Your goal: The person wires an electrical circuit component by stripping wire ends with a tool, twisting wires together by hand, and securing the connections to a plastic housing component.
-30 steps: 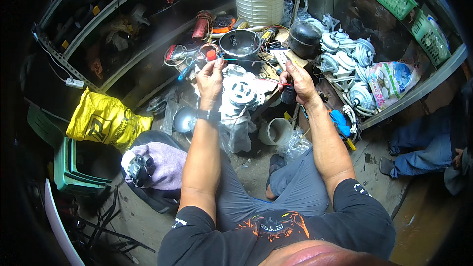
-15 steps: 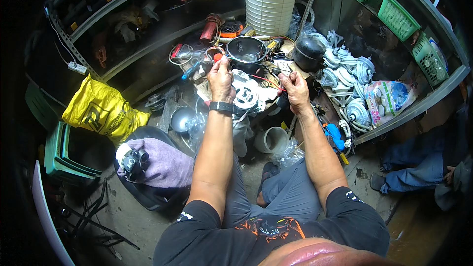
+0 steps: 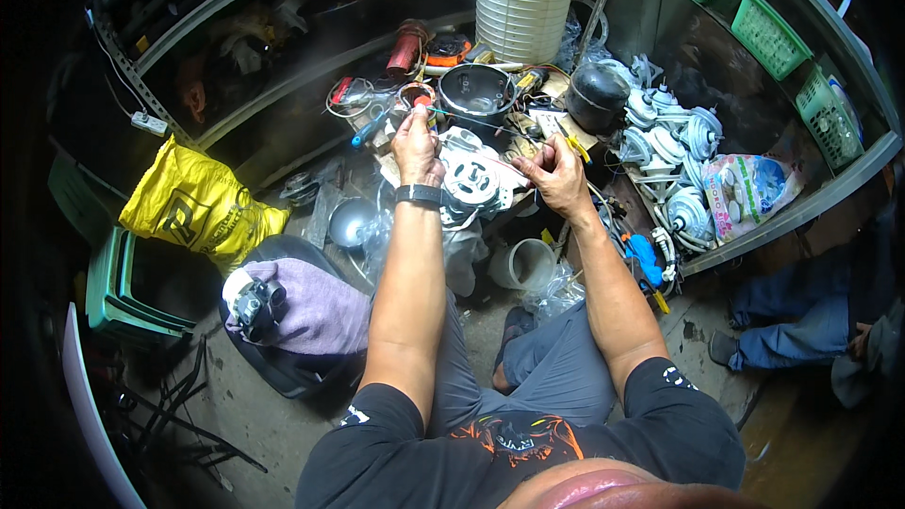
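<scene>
My left hand point(image 3: 417, 153), with a dark watch on its wrist, pinches one end of a thin wire point(image 3: 485, 123) beside a small red piece point(image 3: 422, 102). Whether the red piece is held or lies behind the fingertips is unclear. The wire runs toward my right hand point(image 3: 558, 177), whose fingers are closed at its other end. A yellow-tipped thing point(image 3: 578, 149) shows at the right fingers; I cannot tell if it is held. Between the hands lies a white round slotted motor housing point(image 3: 471, 176), and behind it stands a black round pot-like shell point(image 3: 476, 94).
Grey-white motor parts point(image 3: 693, 132) pile up at the right near a dark rounded housing point(image 3: 597, 96). A white ribbed tank point(image 3: 523, 9) stands at the back. A blue-handled screwdriver point(image 3: 370, 130), a white bucket point(image 3: 524, 266) and a yellow sack point(image 3: 193, 207) are around. Another person's legs point(image 3: 792, 325) show at the right.
The right hand has turned slightly and drawn left, and a yellow-tipped thing now shows beside it. The left hand stays nearly in place. The view has shifted slightly.
</scene>
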Available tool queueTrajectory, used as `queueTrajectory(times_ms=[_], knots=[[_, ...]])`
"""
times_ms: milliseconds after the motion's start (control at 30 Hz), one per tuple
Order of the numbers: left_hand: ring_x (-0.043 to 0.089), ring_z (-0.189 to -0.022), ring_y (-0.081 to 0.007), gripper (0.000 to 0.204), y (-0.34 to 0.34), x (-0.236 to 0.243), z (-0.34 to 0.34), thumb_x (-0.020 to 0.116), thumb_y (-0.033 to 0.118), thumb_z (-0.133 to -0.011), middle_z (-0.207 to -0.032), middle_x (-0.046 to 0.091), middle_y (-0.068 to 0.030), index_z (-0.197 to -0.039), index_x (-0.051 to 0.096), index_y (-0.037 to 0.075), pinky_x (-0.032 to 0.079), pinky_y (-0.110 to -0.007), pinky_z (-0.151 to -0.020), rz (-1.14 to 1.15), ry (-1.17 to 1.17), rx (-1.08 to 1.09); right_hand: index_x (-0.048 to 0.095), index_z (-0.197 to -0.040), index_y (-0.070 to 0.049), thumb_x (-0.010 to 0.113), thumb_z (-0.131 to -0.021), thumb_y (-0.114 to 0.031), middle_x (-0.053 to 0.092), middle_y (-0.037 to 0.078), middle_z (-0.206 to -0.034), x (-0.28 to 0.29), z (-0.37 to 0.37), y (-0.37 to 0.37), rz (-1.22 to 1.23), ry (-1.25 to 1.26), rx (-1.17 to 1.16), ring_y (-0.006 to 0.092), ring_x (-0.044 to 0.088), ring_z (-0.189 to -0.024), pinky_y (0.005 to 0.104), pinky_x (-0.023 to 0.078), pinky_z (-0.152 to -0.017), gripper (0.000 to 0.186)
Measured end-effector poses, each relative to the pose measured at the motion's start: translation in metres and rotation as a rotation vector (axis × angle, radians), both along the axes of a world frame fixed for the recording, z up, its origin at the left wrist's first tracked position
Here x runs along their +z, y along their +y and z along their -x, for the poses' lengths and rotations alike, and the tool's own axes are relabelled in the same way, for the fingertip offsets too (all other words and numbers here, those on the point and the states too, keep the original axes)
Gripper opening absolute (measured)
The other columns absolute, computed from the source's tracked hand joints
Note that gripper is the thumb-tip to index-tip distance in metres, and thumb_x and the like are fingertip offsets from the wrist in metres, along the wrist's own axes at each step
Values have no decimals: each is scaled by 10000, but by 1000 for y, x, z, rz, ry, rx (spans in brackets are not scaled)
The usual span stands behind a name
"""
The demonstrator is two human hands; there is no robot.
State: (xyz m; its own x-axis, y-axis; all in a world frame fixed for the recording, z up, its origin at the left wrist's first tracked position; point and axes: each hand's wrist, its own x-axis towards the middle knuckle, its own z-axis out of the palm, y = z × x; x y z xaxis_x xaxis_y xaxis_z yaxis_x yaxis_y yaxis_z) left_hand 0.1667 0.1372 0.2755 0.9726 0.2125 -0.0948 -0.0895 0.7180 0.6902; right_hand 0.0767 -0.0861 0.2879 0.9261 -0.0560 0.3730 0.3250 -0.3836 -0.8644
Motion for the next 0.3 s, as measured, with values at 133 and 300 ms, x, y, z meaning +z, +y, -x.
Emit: queueTrajectory(times_ms=[133,300], knots=[[404,-452,-39,211,-17,2,-3,688,246,-949,-664,470,57,-831,550,137,286,-182,-384,-10,63,61,491,-809,-54,808,-841,-324,597,50,-638,-10,-2,-10,98,-4,-54,141,555,-551,329,459,-525,418],[422,-443,-32,274,-13,-10,-20,701,321,-944,-650,484,65,-816,548,133,288,-174,-372,111,90,15,518,-853,-44,724,-911,-359,606,94,-617,3,4,10,169,-93,-51,226,639,-572,401,504,-609,381]])
